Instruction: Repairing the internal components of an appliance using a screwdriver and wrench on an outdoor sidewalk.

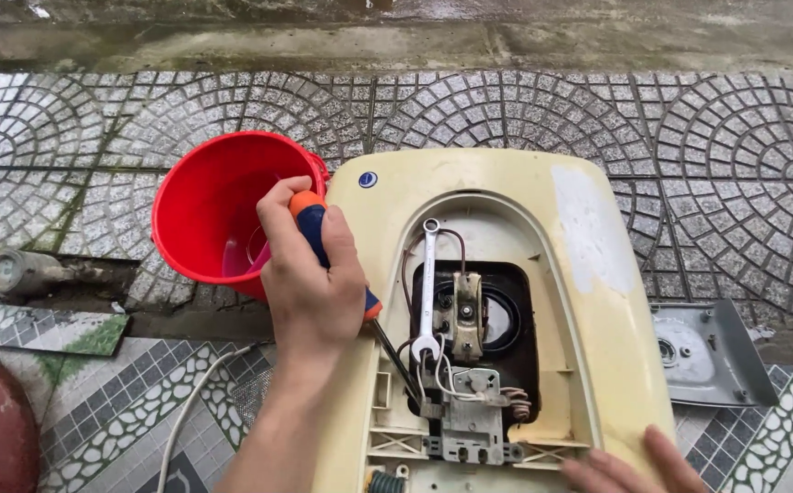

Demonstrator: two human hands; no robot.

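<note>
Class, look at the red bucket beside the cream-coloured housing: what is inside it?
Inside the red bucket a shallow pool of clear liquid shows at the bottom, tinted pink by the plastic. The left hand holding the screwdriver covers its right part, so anything there is hidden.

The left hand (pixel 309 274) is closed around the blue and orange grip of a screwdriver (pixel 337 260), whose shaft points down into the opened cream casing (pixel 588 301) among the wires. A silver wrench (pixel 427 292) lies inside the opening. The right hand (pixel 629 467) rests on the casing's lower edge. A red bucket (pixel 209 215) stands just beside the casing on the tiled floor (pixel 734 164).
</note>
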